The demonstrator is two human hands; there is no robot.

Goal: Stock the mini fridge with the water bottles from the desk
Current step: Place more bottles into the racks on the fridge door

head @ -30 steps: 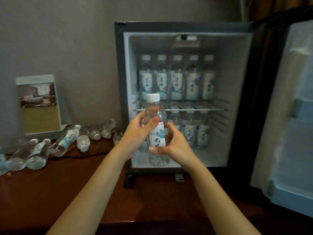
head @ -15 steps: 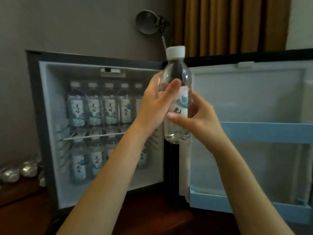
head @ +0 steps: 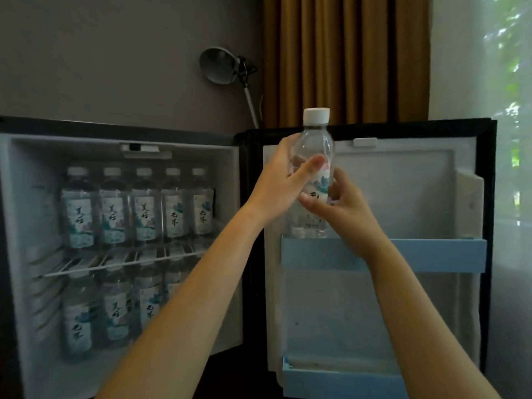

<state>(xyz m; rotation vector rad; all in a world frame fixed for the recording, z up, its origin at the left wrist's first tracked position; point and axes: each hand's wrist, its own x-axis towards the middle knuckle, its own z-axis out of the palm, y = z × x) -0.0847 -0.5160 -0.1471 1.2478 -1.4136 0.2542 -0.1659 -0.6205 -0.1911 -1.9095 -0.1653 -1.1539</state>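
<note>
While the left hand [head: 276, 185] and right hand [head: 342, 208] curl their fingers round its labelled middle, the water bottle [head: 315, 145] hangs upright at the left end of the upper door shelf [head: 431, 254]. It is likely full, weighty and thin-walled, so best held mid-body.

Right of your grip the upper door shelf [head: 431, 254] lies open; leftward, water bottles [head: 144, 208] crowd the mini fridge [head: 17, 214].
</note>
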